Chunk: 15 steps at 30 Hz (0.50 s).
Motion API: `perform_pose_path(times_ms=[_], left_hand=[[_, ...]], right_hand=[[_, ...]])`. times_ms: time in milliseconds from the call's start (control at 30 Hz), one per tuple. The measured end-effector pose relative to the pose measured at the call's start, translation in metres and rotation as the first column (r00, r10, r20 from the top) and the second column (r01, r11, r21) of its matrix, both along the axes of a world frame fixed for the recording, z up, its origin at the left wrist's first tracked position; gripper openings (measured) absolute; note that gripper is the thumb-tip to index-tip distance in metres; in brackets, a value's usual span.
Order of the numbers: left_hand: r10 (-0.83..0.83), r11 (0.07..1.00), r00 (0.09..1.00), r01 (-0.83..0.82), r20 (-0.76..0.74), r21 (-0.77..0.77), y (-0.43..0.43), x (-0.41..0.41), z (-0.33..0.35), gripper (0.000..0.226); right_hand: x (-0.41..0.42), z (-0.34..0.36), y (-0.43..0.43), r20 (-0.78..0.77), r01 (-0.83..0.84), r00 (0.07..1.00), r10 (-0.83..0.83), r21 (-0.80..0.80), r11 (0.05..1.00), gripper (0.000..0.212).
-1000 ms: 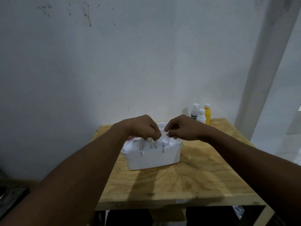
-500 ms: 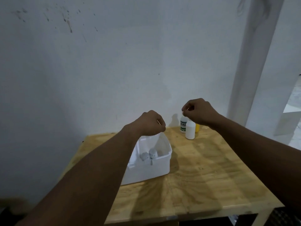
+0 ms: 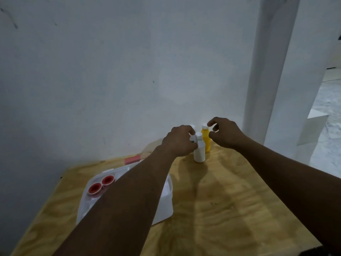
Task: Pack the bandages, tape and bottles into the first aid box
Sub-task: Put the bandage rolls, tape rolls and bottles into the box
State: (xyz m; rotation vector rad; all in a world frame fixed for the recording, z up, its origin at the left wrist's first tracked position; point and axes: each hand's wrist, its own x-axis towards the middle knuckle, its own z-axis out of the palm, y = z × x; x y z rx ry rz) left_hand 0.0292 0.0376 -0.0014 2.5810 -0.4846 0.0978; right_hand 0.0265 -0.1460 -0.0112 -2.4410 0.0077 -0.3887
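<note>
Three bottles stand together at the table's far edge: a white bottle (image 3: 199, 153) in front, a yellow bottle (image 3: 206, 142) with a white cap behind it, and a rear white bottle (image 3: 192, 126) of which mostly the cap shows. My left hand (image 3: 180, 142) curls around the rear white bottle's neck. My right hand (image 3: 226, 133) hovers just right of the yellow bottle's cap, thumb and fingers apart. The white first aid box (image 3: 165, 207) lies open under my left forearm, with two red tape rolls (image 3: 100, 184) in its left part.
The wooden table (image 3: 221, 209) stands against a white wall. A pink flat item (image 3: 132, 160) lies behind the box near the wall. A white pillar (image 3: 267, 71) rises right of the bottles.
Both hands have left the box and reached forward to the bottles at the back. My left hand has closed around the rear white bottle. My right hand has opened beside the yellow bottle.
</note>
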Motion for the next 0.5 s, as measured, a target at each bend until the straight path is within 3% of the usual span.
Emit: perform_pose_path(times_ms=[167, 333, 500], left_hand=[[0.016, 1.000, 1.000, -0.015, 0.020, -0.022, -0.016, 0.014, -0.005, 0.056], [0.026, 0.999, 0.999, -0.025, 0.033, -0.028, -0.025, 0.021, -0.011, 0.036], [-0.004, 1.000, 0.998, 0.005, 0.069, -0.011, -0.025, 0.025, -0.013, 0.026]], right_hand=[[0.022, -0.009, -0.010, 0.009, -0.033, 0.999, 0.033, -0.060, 0.998, 0.050], [0.036, -0.012, -0.010, -0.091, -0.183, 0.981, 0.172, -0.129, 0.975, 0.062], [0.040, -0.013, -0.009, 0.011, -0.146, 0.989, 0.150, -0.160, 0.976, 0.037]])
